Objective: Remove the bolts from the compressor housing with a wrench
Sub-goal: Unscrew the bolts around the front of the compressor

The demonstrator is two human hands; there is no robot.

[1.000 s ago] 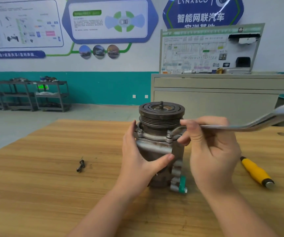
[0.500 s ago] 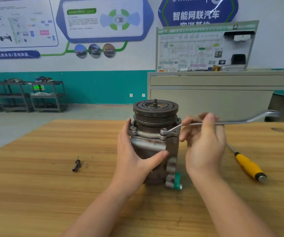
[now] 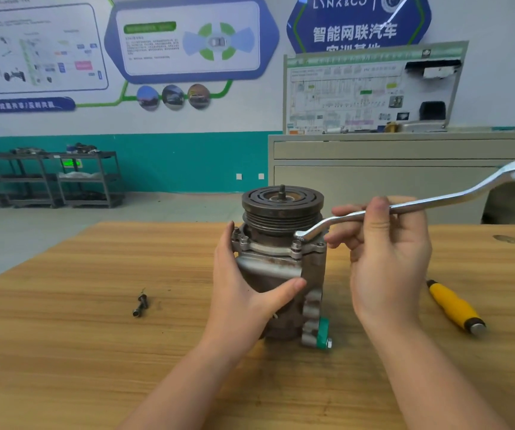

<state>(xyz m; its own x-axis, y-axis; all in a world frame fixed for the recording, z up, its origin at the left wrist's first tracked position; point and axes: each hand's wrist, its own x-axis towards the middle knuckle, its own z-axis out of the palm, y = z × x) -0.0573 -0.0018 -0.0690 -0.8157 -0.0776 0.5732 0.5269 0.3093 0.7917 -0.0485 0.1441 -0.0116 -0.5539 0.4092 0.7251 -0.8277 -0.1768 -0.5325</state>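
A grey metal compressor housing point(image 3: 281, 265) stands upright on the wooden table point(image 3: 64, 352), with a dark pulley point(image 3: 282, 201) on top. My left hand point(image 3: 244, 293) wraps around its body, thumb across the front. A bolt point(image 3: 296, 245) sits in the front flange, another bolt point(image 3: 244, 240) at the left. My right hand point(image 3: 386, 259) grips a long silver wrench point(image 3: 430, 201). Its ring end hovers just above the front bolt, and its far end rises to the right.
Two loose dark bolts point(image 3: 141, 304) lie on the table to the left. A yellow-handled screwdriver point(image 3: 454, 307) lies to the right. A grey cabinet point(image 3: 389, 169) stands behind the table, and metal shelves point(image 3: 48, 178) are at the far left.
The wrench's far end swung away to the right and then back toward me, rising. Its ring end now sits slightly above the front bolt. My left hand kept its hold.
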